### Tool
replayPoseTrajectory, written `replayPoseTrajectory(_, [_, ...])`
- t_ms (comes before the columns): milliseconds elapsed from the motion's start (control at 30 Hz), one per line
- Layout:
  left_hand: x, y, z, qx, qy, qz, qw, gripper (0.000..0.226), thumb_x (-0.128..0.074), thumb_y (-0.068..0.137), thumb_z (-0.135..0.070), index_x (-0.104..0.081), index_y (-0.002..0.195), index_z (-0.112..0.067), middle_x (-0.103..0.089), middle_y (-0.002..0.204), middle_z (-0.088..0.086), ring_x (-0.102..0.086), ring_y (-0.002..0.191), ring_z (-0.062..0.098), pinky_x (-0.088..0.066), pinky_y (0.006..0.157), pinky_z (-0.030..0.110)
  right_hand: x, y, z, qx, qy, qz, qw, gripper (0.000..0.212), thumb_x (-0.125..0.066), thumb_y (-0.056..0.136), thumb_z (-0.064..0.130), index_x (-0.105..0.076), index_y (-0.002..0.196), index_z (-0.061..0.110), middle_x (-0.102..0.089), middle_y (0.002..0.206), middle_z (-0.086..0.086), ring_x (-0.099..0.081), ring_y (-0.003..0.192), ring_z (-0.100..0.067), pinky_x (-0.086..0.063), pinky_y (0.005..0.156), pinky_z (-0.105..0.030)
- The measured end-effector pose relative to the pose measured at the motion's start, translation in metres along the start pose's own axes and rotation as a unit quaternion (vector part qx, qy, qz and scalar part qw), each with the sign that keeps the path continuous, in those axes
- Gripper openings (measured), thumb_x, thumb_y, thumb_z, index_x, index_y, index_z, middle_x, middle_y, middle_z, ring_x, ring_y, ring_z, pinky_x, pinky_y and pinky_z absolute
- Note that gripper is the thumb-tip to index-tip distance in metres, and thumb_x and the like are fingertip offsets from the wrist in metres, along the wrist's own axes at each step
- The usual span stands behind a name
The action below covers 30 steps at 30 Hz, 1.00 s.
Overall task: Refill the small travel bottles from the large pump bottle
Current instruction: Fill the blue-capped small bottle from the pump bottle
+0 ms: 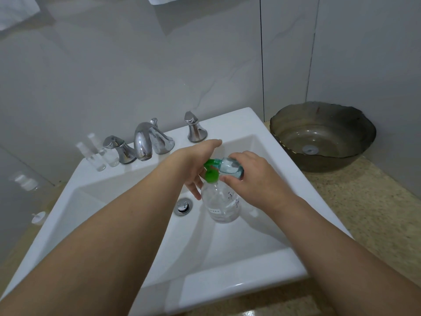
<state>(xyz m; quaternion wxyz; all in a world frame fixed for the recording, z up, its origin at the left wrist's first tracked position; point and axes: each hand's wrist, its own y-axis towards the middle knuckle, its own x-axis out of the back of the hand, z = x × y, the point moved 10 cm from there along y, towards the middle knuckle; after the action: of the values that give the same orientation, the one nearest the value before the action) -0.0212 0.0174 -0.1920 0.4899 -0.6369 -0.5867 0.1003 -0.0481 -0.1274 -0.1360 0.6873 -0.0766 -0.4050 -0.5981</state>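
A large clear pump bottle (222, 205) with a green pump head (211, 175) stands in the white sink (239, 267), right of the drain. My left hand (193, 166) lies against the pump head from the left, its visible fingers straight; the contact itself is hidden. My right hand (255, 179) grips a small teal-tinted travel bottle (231, 167), tilted on its side with its mouth at the green spout. Two more small clear bottles (102, 156) stand on the sink ledge, left of the taps.
A chrome faucet (143, 142) with two handles is at the back of the sink, and a drain plug (183, 205) sits in the basin. A dark glass bowl (323, 135) stands on the speckled counter at right. Small white items (26, 182) lie blurred at left.
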Motion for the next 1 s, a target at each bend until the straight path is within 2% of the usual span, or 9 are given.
replayPoseTrajectory(100, [-0.001, -0.002, -0.001, 0.008, 0.004, 0.007, 1.000, 0.085, -0.030, 0.092, -0.078, -0.059, 0.130, -0.008, -0.062, 0.123, 0.020, -0.056, 0.117, 0.051, -0.045, 0.098, 0.070, 0.001, 0.000, 0.001, 0.005, 0.003, -0.004, 1.000, 0.044, -0.069, 0.085, 0.036, -0.057, 0.123, 0.015, -0.054, 0.103, 0.003, -0.046, 0.084, -0.008, -0.040, 0.077, -0.022])
replayPoseTrajectory(200, [0.000, 0.002, -0.001, 0.006, 0.007, -0.007, 1.000, 0.080, -0.029, 0.094, -0.075, -0.061, 0.127, -0.009, -0.062, 0.120, 0.019, -0.056, 0.116, 0.050, -0.049, 0.093, 0.070, 0.001, 0.001, 0.000, -0.002, 0.000, 0.000, 1.000, 0.045, -0.068, 0.085, 0.037, -0.056, 0.124, 0.017, -0.055, 0.106, 0.002, -0.048, 0.087, -0.009, -0.044, 0.080, -0.024])
replayPoseTrajectory(267, [0.002, 0.005, -0.002, -0.003, 0.017, -0.030, 0.999, 0.069, -0.030, 0.097, -0.065, -0.062, 0.123, -0.010, -0.063, 0.117, 0.018, -0.059, 0.111, 0.048, -0.053, 0.085, 0.069, 0.001, 0.001, -0.001, -0.006, 0.001, 0.000, 1.000, 0.046, -0.068, 0.085, 0.038, -0.056, 0.124, 0.018, -0.055, 0.107, 0.002, -0.049, 0.089, -0.009, -0.044, 0.080, -0.024])
replayPoseTrajectory(400, [0.007, 0.011, -0.002, -0.030, 0.039, -0.101, 0.994, 0.045, -0.030, 0.094, -0.029, -0.065, 0.108, -0.004, -0.065, 0.105, 0.018, -0.067, 0.089, 0.042, -0.059, 0.063, 0.064, -0.007, 0.000, -0.005, -0.020, -0.009, 0.029, 0.999, 0.045, -0.068, 0.085, 0.037, -0.056, 0.123, 0.017, -0.056, 0.108, -0.001, -0.053, 0.095, -0.015, -0.043, 0.084, -0.027])
replayPoseTrajectory(500, [0.005, 0.012, 0.000, -0.037, 0.036, -0.118, 0.992, 0.041, -0.028, 0.089, -0.021, -0.063, 0.101, -0.003, -0.064, 0.100, 0.018, -0.067, 0.082, 0.039, -0.059, 0.056, 0.059, -0.011, -0.001, -0.007, -0.031, -0.026, 0.048, 0.998, 0.042, -0.067, 0.086, 0.038, -0.057, 0.121, 0.017, -0.056, 0.107, 0.000, -0.053, 0.094, -0.016, -0.044, 0.082, -0.029])
replayPoseTrajectory(633, [0.007, 0.016, 0.002, -0.040, 0.013, -0.123, 0.991, 0.041, -0.029, 0.089, -0.024, -0.064, 0.099, -0.006, -0.065, 0.099, 0.017, -0.068, 0.082, 0.039, -0.059, 0.055, 0.056, -0.011, 0.000, -0.008, -0.032, -0.020, 0.046, 0.998, 0.043, -0.068, 0.085, 0.038, -0.058, 0.121, 0.018, -0.056, 0.107, 0.002, -0.050, 0.090, -0.011, -0.038, 0.077, -0.023])
replayPoseTrajectory(833, [0.009, 0.019, 0.002, -0.039, 0.015, -0.120, 0.992, 0.042, -0.031, 0.091, -0.029, -0.065, 0.102, -0.007, -0.065, 0.102, 0.016, -0.067, 0.087, 0.040, -0.059, 0.056, 0.057, -0.011, 0.000, -0.008, -0.030, -0.022, 0.043, 0.998, 0.044, -0.067, 0.086, 0.038, -0.056, 0.124, 0.018, -0.056, 0.108, 0.001, -0.050, 0.092, -0.013, -0.037, 0.077, -0.023])
replayPoseTrajectory(900, [0.008, 0.018, 0.003, -0.032, 0.018, -0.105, 0.994, 0.045, -0.033, 0.094, -0.037, -0.065, 0.105, -0.008, -0.067, 0.106, 0.016, -0.068, 0.090, 0.040, -0.060, 0.062, 0.059, -0.010, 0.000, -0.008, -0.024, -0.024, 0.037, 0.999, 0.045, -0.067, 0.086, 0.038, -0.056, 0.124, 0.018, -0.055, 0.107, 0.002, -0.048, 0.089, -0.011, -0.036, 0.077, -0.022])
replayPoseTrajectory(1000, [0.003, 0.012, 0.001, -0.020, 0.011, -0.044, 0.999, 0.063, -0.038, 0.093, -0.063, -0.066, 0.115, -0.011, -0.067, 0.114, 0.016, -0.066, 0.099, 0.045, -0.057, 0.080, 0.063, -0.006, 0.000, -0.004, -0.011, -0.015, 0.014, 1.000, 0.045, -0.067, 0.086, 0.038, -0.055, 0.125, 0.017, -0.055, 0.108, 0.001, -0.045, 0.087, -0.008, -0.034, 0.076, -0.020])
